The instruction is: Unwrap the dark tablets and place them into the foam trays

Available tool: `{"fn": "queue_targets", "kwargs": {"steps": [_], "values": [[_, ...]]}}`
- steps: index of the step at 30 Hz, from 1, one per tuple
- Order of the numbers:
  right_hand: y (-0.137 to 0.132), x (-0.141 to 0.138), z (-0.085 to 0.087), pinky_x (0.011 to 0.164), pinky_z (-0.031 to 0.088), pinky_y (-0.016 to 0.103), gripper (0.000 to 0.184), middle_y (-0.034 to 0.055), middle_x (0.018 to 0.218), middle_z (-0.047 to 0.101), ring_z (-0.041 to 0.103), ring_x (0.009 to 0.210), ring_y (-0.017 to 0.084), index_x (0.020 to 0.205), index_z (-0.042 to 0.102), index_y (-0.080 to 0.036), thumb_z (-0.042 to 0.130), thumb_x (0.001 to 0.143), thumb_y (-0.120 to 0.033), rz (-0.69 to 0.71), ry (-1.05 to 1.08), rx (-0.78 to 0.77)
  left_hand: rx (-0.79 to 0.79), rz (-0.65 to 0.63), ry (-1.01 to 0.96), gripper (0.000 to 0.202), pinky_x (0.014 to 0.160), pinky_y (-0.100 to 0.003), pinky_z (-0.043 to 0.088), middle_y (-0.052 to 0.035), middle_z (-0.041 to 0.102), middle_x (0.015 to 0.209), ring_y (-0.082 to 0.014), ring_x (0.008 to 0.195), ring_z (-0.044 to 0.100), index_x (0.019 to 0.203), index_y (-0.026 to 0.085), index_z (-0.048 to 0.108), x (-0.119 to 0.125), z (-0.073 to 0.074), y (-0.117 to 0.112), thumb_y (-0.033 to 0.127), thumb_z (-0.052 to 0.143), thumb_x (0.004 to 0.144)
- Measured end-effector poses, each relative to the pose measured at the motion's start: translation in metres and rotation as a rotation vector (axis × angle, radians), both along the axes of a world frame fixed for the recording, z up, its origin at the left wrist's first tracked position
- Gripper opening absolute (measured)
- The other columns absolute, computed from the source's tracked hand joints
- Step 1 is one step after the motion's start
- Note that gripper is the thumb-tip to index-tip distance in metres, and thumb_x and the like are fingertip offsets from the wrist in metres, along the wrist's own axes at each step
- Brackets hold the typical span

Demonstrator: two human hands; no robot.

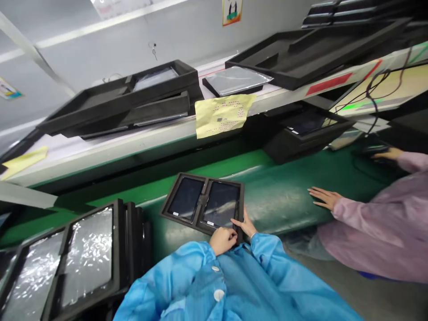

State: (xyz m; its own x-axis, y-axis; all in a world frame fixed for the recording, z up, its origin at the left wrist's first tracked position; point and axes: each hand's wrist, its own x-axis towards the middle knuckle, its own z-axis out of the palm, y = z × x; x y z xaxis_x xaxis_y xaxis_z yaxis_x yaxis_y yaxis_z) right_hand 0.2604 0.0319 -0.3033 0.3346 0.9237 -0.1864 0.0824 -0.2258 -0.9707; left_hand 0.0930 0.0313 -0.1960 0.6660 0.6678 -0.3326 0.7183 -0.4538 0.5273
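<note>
Black tray (174, 196) w/ two dark screens lies flat on green belt (284, 200), centre of view, just in front of the person in blue. Both hands sit at its near right corner.

L hand (222, 240) curled into a fist against the near rim; can't tell if it clamps anything. R hand (245, 225) just beside it, fingers stretched out flat, tips on the right screen (220, 204) near its label; not gripping.

Near left: stack of trays (120, 249) w/ shiny film, standing tilted. Right: co-worker in pink, one hand (323, 197) flat on belt, well apart from the tray. Far: shelf (140, 138) w/ more black trays, yellow sheet (222, 113) hanging off its edge.
</note>
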Motion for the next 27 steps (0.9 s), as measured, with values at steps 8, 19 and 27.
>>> {"fn": "queue_targets", "kwargs": {"steps": [8,19,27], "values": [[-0.028,0.073,0.034,0.119,0.019,0.067,0.096,0.0172,0.154,0.043,0.022,0.15,0.047,0.142,0.054,-0.027,0.086,0.056,-0.054,0.043,-0.395,-0.208,0.228,0.51,0.106,0.07,0.116,-0.073,0.02,-0.027,0.026,0.165,-0.0475,0.153,0.019,0.158,0.011,0.034,-0.041,-0.021,0.035,0.034,0.055,0.095],[0.033,-0.073,0.032,0.098,-0.015,0.085,0.134,0.036,0.163,-0.01,-0.026,0.146,0.053,0.159,0.016,-0.013,0.08,0.06,-0.077,0.216,-0.653,-0.299,0.303,0.711,0.441,0.105,0.11,-0.083,0.009,-0.0239,-0.004,0.17,-0.0548,0.153,-0.006,0.163,0.012,0.012,-0.045,-0.081,0.043,0.065,0.059,0.086],[0.033,-0.042,0.052,0.104,0.004,0.087,0.137,0.0295,0.166,0.003,-0.01,0.149,0.058,0.162,0.015,-0.023,0.093,0.05,-0.042,0.215,-0.471,-0.303,0.177,0.686,0.314,0.109,0.105,-0.072,0.038,-0.029,0.013,0.167,-0.0585,0.147,0.024,0.163,0.013,0.019,-0.07,-0.035,0.059,0.044,0.077,0.076]]}}
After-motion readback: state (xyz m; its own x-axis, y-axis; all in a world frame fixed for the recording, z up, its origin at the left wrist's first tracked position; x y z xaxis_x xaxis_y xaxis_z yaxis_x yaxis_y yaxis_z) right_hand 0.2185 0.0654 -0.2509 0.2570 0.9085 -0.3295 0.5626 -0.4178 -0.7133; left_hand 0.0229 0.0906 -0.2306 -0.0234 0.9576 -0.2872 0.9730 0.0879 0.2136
